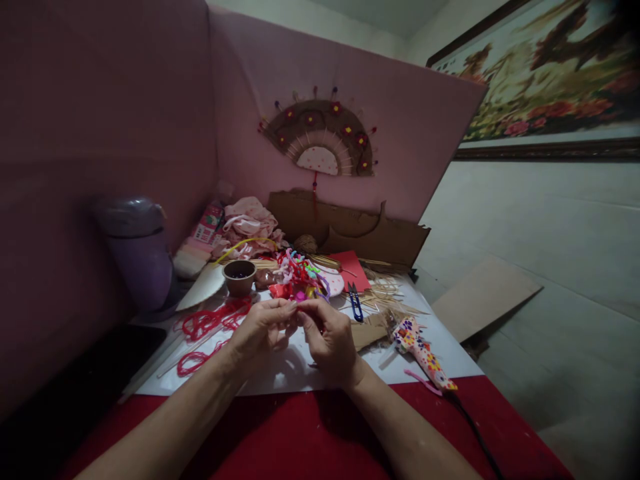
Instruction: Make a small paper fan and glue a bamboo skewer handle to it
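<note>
Here, left hand (265,325) and right hand (331,339) pinch narrowly together; what they hold, and its axis, I cannot tell. Red yarn (197,327) lies in soft loops.

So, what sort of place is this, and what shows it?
Probably a craft corner, perhaps at home: a red-covered table holds blue thread snips, looped red cord and what looks like a flower-patterned glue gun.
</note>
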Demonstrator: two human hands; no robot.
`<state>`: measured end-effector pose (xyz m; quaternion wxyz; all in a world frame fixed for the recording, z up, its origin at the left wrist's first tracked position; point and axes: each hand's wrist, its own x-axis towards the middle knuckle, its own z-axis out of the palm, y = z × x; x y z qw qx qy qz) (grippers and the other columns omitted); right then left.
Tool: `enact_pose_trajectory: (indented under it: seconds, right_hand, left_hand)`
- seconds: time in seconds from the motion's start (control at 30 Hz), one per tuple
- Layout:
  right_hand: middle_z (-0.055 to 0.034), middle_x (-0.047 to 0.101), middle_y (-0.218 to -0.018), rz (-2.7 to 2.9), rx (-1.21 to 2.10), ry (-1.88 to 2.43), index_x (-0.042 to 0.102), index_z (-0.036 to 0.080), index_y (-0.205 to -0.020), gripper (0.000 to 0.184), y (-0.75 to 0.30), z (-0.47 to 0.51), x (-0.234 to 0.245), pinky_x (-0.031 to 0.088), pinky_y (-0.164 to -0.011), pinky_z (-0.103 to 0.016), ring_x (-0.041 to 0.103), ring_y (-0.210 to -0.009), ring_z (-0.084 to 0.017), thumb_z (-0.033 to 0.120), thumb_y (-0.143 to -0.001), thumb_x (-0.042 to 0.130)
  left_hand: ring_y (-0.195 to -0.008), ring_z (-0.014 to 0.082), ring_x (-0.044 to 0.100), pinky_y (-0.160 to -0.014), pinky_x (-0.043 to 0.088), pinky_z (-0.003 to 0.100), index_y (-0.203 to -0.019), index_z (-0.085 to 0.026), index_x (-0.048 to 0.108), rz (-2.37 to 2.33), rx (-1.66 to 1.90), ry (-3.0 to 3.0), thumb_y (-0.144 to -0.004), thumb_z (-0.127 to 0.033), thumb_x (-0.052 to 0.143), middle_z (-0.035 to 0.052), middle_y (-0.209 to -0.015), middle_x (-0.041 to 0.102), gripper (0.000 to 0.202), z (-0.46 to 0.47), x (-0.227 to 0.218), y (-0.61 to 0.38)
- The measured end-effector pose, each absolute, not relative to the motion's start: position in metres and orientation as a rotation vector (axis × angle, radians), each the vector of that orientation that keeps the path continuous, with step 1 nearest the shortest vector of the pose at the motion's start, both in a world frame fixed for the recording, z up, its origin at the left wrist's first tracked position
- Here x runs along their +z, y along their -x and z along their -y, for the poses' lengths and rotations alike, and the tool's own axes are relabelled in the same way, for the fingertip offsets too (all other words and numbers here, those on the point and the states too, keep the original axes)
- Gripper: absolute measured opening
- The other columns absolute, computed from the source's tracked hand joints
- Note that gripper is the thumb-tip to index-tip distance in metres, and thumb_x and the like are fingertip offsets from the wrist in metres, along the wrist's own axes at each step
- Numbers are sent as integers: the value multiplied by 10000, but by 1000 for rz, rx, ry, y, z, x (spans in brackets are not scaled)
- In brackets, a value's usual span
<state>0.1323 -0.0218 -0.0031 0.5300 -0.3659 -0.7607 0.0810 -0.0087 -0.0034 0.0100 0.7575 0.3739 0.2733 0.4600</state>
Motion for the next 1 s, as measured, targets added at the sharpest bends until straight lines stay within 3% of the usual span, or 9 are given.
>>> enact_pose_trajectory:
  seconds: [0.23, 0.4, 0.7, 1.0]
  right_hand:
    - [-62, 649, -799, 1809, 200, 884, 586, 163, -935, 133, -132, 22, -4, 471, -584, -242, 604, -677, -150, 166, -851, 483]
    - [-44, 632, -731, 1776, 294, 924, 570, 168, -945, 125, -131, 22, -4, 456, -517, -222, 593, -600, -135, 194, -868, 475]
    - [-20, 617, -652, 1744, 312, 918, 562, 176, -939, 118, -131, 21, -6, 456, -486, -224, 581, -534, -131, 205, -865, 476]
    - [-32, 621, -741, 1741, 291, 934, 502, 172, -1000, 162, -130, 25, -4, 458, -530, -226, 586, -603, -133, 187, -839, 510]
  left_hand:
    - [-488, 53, 463, -378, 273, 157, -708, -104, 612, -580, 1019, -838, -661, -228, 716, 14, -637, 549, 169, 4, 9, 8]
    - [-438, 52, 442, -344, 224, 153, -669, -121, 589, -634, 1008, -786, -713, -353, 658, 12, -605, 546, 246, 7, 14, 8]
    - [-444, 56, 424, -337, 230, 149, -684, -122, 602, -623, 1074, -950, -674, -319, 686, 6, -601, 535, 215, 9, 15, 7]
    - [-488, 60, 448, -359, 234, 156, -693, -123, 602, -624, 1086, -886, -672, -262, 677, 13, -645, 558, 159, 8, 14, 7]
